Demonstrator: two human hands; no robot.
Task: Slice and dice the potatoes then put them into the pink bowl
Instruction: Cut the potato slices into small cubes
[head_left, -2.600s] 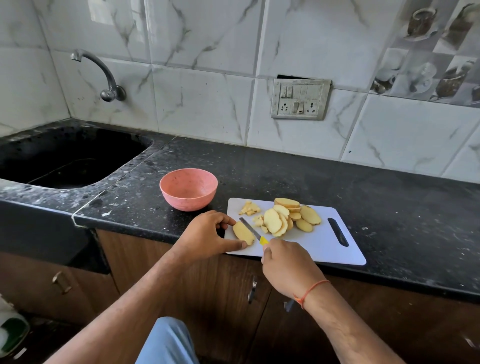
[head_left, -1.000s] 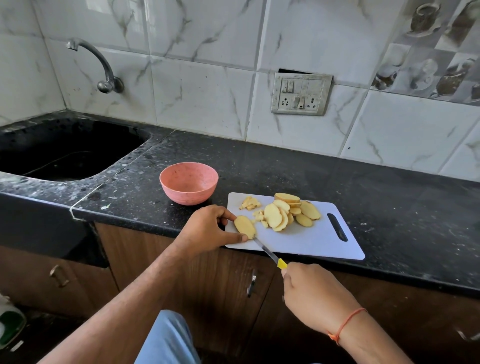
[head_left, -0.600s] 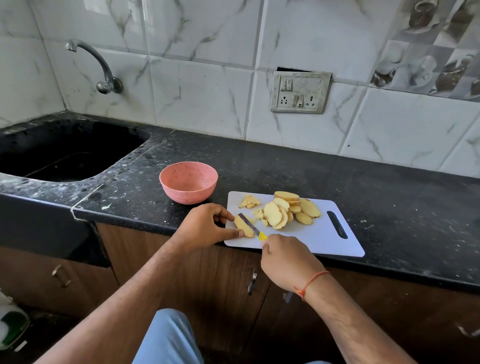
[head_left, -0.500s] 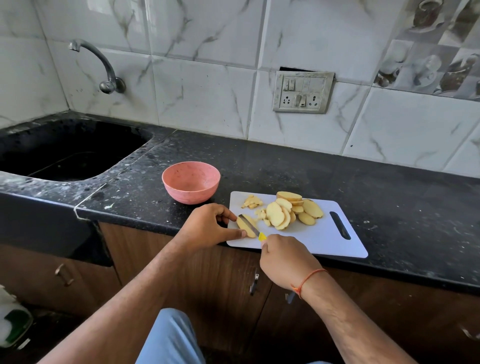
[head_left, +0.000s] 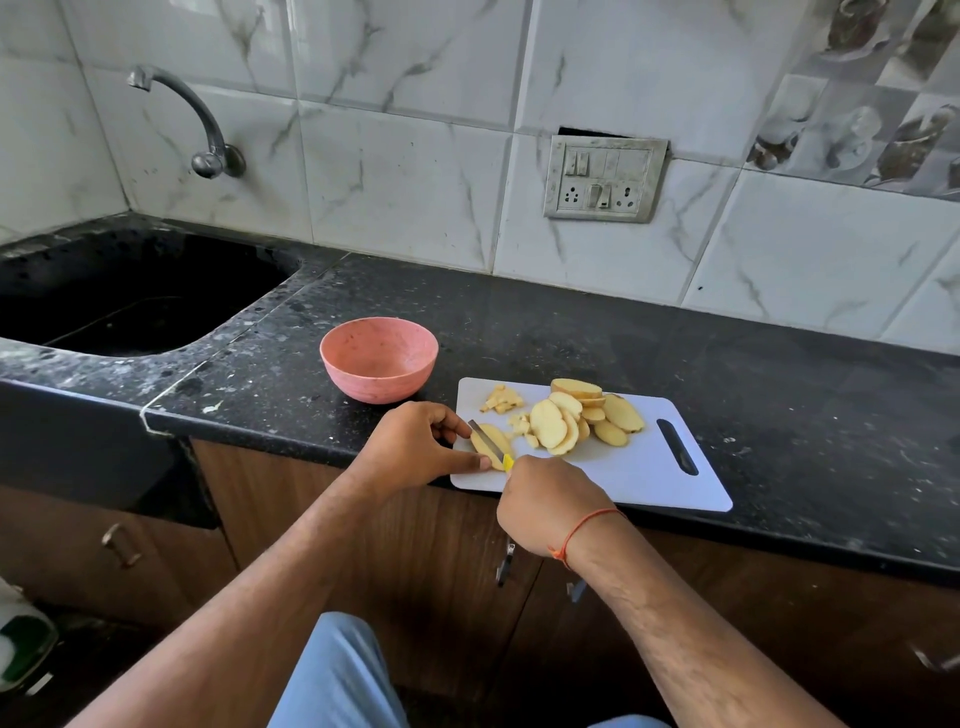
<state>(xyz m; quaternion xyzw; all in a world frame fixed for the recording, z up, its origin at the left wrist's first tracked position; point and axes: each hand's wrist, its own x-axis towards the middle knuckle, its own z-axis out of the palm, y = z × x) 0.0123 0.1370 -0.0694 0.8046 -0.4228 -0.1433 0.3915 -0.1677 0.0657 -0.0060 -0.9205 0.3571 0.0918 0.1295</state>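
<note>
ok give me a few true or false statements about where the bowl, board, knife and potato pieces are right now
1. The pink bowl holds diced potato. False: no potato shows inside it.
2. The right hand holds the knife, its blade lying across a potato slice. True.
3. The left hand rests on the bowl's rim. False: it holds the potato slice at the near left corner of the cutting board.
4. A pile of potato slices lies mid-board. True.
5. The bowl stands on the cutting board. False: it stands on the black counter, left of the board.
</note>
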